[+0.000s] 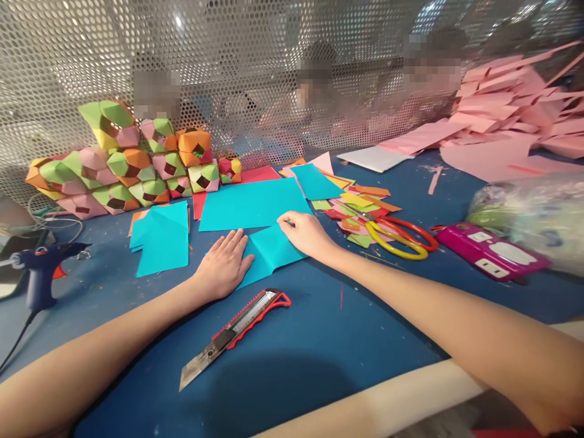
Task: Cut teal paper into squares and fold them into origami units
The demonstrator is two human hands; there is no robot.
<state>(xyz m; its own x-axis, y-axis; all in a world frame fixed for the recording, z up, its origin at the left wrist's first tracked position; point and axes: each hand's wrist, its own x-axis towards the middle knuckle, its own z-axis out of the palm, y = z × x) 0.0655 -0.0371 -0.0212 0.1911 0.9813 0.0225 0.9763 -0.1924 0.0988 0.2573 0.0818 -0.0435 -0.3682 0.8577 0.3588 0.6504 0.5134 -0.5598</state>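
Observation:
A creased sheet of blue paper (265, 257) lies on the dark blue table between my hands. My left hand (224, 263) rests flat on its left side, fingers stretched out. With fingers curled together, my right hand (305, 233) grips the paper's upper right part. Just beyond lies a larger flat blue sheet (250, 204). To the left, more blue paper pieces (166, 237) are stacked, and another blue piece (317, 181) sits on coloured scraps. A box cutter (237, 328) with a red grip lies nearer to me, its blade out.
Folded paper shapes (132, 167) are piled at the back left by a perforated metal screen (255, 73). A glue gun (41, 271) is at far left. Scissors (401, 238), a magenta power strip (495, 250), a plastic bag (533, 219) and pink paper strips (511, 103) occupy the right.

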